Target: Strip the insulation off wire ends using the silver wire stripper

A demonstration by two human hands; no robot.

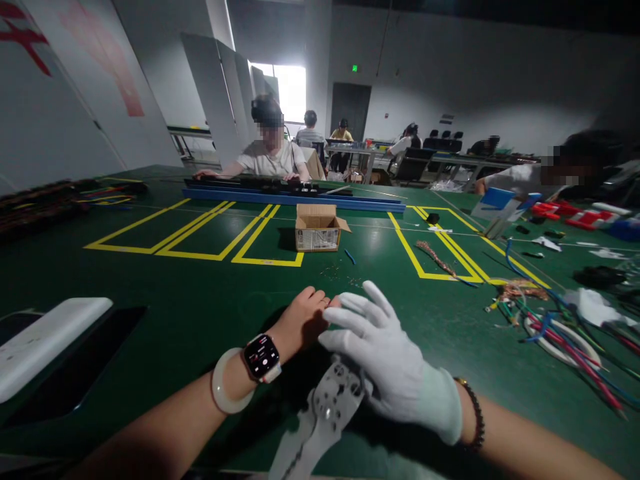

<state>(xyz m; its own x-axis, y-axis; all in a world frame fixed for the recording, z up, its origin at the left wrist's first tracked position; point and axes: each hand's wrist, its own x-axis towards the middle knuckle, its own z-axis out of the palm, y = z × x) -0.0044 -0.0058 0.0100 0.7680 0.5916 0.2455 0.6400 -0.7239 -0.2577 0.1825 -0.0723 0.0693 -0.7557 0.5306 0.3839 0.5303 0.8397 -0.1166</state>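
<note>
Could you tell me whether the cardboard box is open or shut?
Open: the box has its top flaps folded outward.

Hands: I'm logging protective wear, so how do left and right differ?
The left hand is bare; the right hand wears a white glove. The left wrist carries a watch and pale bangle, the right a dark bead bracelet. Left fingers curl, right spread. Both meet over the green table.

Left hand (306, 319) and right hand (383, 350) touching, near edge of table (200, 300). Tool (320, 417) under right hand. Box (318, 227) beyond hands, mid-table. Rail (295, 197) behind box; person (270, 157) seated behind rail. Wire heap (555, 330) right of hands. Slab (45, 341) near left
</note>
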